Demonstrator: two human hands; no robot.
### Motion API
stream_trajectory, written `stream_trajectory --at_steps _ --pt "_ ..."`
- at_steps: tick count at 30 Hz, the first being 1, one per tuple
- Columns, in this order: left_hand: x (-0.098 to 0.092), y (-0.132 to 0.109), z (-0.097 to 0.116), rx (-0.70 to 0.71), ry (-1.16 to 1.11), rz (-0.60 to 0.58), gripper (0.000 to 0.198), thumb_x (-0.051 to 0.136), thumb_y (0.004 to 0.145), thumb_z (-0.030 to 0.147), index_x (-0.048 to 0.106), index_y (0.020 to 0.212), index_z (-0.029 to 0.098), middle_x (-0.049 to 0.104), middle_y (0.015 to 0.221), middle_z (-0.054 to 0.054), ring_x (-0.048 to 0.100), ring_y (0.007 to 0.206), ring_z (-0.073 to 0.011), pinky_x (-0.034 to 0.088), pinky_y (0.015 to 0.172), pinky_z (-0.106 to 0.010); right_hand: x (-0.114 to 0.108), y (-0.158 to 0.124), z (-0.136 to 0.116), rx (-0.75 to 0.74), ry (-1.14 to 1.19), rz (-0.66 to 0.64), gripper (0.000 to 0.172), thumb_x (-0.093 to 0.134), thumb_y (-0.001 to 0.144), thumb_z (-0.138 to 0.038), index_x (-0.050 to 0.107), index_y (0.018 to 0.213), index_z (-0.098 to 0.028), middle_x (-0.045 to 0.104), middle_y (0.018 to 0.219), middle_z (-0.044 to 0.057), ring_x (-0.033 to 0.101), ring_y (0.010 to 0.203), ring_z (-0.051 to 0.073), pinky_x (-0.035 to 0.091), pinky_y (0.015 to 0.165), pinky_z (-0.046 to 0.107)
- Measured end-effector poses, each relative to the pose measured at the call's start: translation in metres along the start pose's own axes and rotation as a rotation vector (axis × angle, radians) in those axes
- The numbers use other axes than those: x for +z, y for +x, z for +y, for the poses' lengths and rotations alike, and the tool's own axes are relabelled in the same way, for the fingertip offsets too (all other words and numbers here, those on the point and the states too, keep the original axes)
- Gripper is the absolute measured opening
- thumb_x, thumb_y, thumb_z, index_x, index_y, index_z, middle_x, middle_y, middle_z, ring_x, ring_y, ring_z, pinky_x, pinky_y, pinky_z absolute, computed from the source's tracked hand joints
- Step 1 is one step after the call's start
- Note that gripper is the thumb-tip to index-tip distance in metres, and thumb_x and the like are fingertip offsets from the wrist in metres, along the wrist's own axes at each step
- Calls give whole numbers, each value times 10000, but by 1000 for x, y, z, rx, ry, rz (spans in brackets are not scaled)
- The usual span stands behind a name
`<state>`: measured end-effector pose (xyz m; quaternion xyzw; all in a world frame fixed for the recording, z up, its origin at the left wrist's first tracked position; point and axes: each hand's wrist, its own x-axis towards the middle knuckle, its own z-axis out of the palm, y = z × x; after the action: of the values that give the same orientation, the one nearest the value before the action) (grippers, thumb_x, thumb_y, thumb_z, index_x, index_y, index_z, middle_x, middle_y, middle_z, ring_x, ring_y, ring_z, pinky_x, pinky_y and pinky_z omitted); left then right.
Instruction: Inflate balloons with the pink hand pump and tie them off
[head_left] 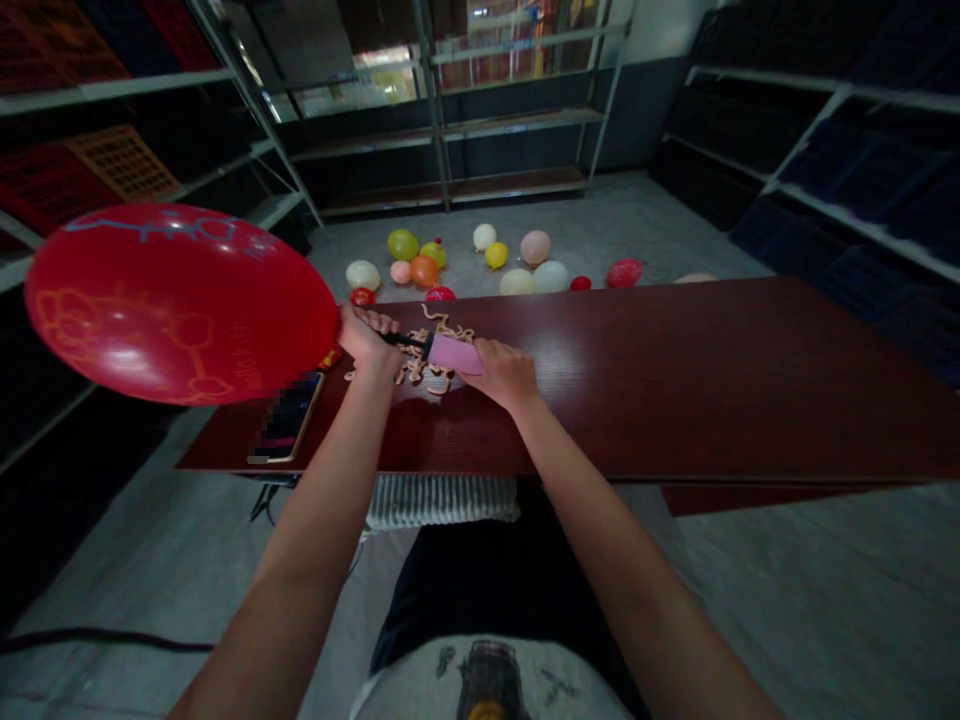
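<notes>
A large red balloon (180, 310), blown up and printed with drawings, stretches out to the left. My left hand (369, 340) is closed round its neck, where the black nozzle end of a pink balloon pump (454, 353) meets it. The exact join is hidden by my fingers. My right hand (506, 374) grips the near right end of the pump's pink body. Beneath the pump, a scatter of limp, pale, uninflated balloons (439, 386) lies on the dark red table (660, 380).
A phone (289, 420) lies at the table's left end. Behind the table, several inflated balloons (424, 270) rest on the floor. Metal shelves (517, 185) stand at the back, with crates (120, 160) on the left racks. A striped cushion (442, 500) is below the front edge.
</notes>
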<state>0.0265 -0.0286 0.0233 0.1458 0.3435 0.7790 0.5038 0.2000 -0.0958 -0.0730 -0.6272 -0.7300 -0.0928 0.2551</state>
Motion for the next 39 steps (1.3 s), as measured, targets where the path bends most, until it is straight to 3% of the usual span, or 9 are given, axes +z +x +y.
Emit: stream_trajectory --at_steps 6,12,15,19,24,29,34,36,39 --pt "-19 14 37 33 -79 26 412 374 1000 133 224 621 187 221 467 73 224 350 -66 191 411 -222 4 -2 1 -74 -9 -3 423 612 893 -551 638 1107 -187 736 936 84 647 780 209 320 632 316" --pt "-27 27 82 68 -96 40 443 346 1052 208 217 628 184 207 466 69 209 356 -66 199 409 -216 4 -3 1 -107 13 17 417 602 901 -549 640 1095 -182 730 918 79 642 770 202 321 639 313" --pt "-21 28 96 83 -73 -18 456 346 1076 264 216 645 191 208 467 62 217 360 -80 220 413 -231 4 -3 0 -120 49 26 429 604 904 -560 641 1101 -181 732 934 75 654 800 204 339 652 310" --pt "6 14 99 134 -27 -69 465 373 1084 293 201 663 198 193 460 58 197 371 -89 199 416 -238 3 -4 1 -76 89 41 407 634 890 -539 641 1094 -187 738 955 65 671 827 200 363 664 301" --pt "50 -3 83 177 30 -94 497 363 1110 339 208 657 206 189 462 60 199 361 -93 192 398 -251 0 -3 6 55 120 62 412 650 873 -542 633 1077 -185 746 939 69 685 827 203 373 653 292" --pt "78 -10 32 131 111 -238 515 356 1114 378 221 646 212 170 464 69 193 339 -82 181 392 -256 1 0 8 163 122 76 433 625 879 -593 620 1025 -185 752 923 74 689 795 214 335 617 290" --pt "77 -24 -31 18 149 -259 499 373 1085 221 242 603 220 193 417 73 204 313 -80 160 383 -267 2 1 10 244 69 91 415 613 885 -587 611 1009 -191 749 899 79 680 771 218 298 602 296" --pt "72 -26 -42 -4 134 -248 500 351 1077 196 239 590 220 204 412 70 216 304 -86 168 378 -267 2 1 11 258 47 88 402 624 880 -582 610 993 -196 746 885 75 679 771 218 296 603 300" --pt "63 -24 -41 -19 116 -227 517 400 1079 253 240 589 216 216 426 74 225 305 -89 187 375 -263 1 0 10 235 36 71 388 639 875 -570 613 1000 -204 748 895 72 681 783 215 298 608 300"
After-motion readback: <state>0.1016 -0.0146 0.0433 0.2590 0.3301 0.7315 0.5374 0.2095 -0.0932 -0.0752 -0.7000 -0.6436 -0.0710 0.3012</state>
